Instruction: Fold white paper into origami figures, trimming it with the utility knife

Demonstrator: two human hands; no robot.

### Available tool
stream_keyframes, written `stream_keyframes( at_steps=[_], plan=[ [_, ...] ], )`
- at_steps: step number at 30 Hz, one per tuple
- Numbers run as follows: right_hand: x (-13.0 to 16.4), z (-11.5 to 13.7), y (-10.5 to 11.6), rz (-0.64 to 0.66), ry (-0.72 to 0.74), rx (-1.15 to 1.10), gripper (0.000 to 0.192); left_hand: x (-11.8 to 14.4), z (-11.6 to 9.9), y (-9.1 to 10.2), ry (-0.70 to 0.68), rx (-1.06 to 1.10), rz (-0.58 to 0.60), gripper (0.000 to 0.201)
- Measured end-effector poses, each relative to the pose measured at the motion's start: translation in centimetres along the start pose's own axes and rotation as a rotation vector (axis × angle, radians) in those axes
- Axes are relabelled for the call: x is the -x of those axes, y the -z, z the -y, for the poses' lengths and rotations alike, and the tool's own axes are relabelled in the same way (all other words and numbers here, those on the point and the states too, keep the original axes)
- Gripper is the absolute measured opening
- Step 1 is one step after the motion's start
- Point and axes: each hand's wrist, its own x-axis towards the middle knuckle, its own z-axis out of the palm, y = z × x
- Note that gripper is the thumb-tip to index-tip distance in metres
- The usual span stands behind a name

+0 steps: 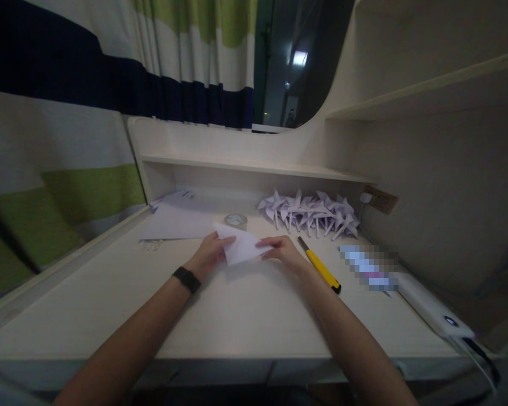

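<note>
Small white paper piece (242, 246) held up above the middle of the desk (237, 316), just nearer than the tape roll (236, 221). Left hand (213, 249) pinches its left side, thumb laid flat on the face; right hand (285, 252) pinches the right end between thumb and fingers. Risks, as I judge them: thin sheet, so uneven pull between the two pinches could tear it or set a crooked crease; a loose right pinch could let the corner slip. Cutter (322, 270) lies just beside the right forearm — a sideways sweep of that arm could knock it; cannot tell whether any blade is out. Materials: paper smooth, matte, edges straight, outline roughly four-sided with pointed corners. Behind, a row of pinwheels (309, 211), sharp-vaned, crowded and overlapping on slim pale stems — vanes look easily crushed. Larger paper sheets (175, 217) lie flat at left. Cutter body yellow with a black end; desk surface pale, faintly grained; tape roll round, its side facing upward.
</note>
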Motion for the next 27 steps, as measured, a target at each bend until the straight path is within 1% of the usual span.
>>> stream_keyframes(
  at_steps=[2, 4, 5, 7, 9, 12, 13, 15, 18, 20, 22, 25, 27],
  plan=[
    [0.3, 0.3, 0.7, 0.055, -0.076, -0.097, 0.038, -0.2, 0.3, 0.1, -0.032, -0.034, -0.006, 0.037],
    [0.5, 0.7, 1.3, 0.082, -0.097, -0.164, 0.038, -0.2, 0.4, 0.1, -0.062, -0.049, -0.050, 0.038],
    [0.6, 0.9, 1.3, 0.072, -0.089, -0.161, 0.039, -0.2, 0.4, 0.1, -0.070, -0.056, -0.070, 0.039],
    [0.7, 1.2, 1.1, 0.005, -0.055, -0.075, 0.041, 0.0, 0.4, 0.0, -0.070, -0.076, -0.066, 0.040],
    [0.6, 1.3, 0.5, -0.049, -0.024, 0.072, 0.040, 0.1, 0.4, -0.3, -0.056, -0.098, -0.007, 0.041],
    [0.6, 1.2, -0.2, -0.053, -0.005, 0.237, 0.034, 0.3, -0.1, -0.6, -0.047, -0.101, 0.086, 0.040],
    [0.6, 1.3, -0.2, -0.051, -0.001, 0.273, 0.034, 0.4, -0.5, -0.6, -0.067, -0.091, 0.089, 0.039],
    [0.7, 1.6, -0.2, -0.049, 0.022, 0.336, 0.035, 0.5, -1.5, -0.4, -0.142, -0.095, 0.058, 0.036],
    [1.0, 2.5, 0.1, -0.015, 0.066, 0.424, 0.033, 0.9, -3.6, 0.0, -0.247, -0.245, 0.002, 0.027],
    [1.6, 3.1, 0.1, -0.013, 0.138, 0.518, 0.031, 1.5, -4.8, 0.3, -0.283, -0.385, 0.004, 0.020],
    [2.6, 3.4, 0.1, -0.067, 0.275, 0.682, 0.027, 2.3, -5.5, 0.6, -0.323, -0.523, 0.029, 0.014],
    [4.5, 3.1, 0.2, -0.152, 0.484, 0.991, 0.023, 3.8, -5.6, 1.2, -0.424, -0.746, 0.102, 0.010],
    [5.8, 2.3, 0.4, -0.119, 0.587, 1.152, 0.026, 4.9, -5.1, 1.7, -0.519, -0.904, 0.181, 0.014]
  ],
)
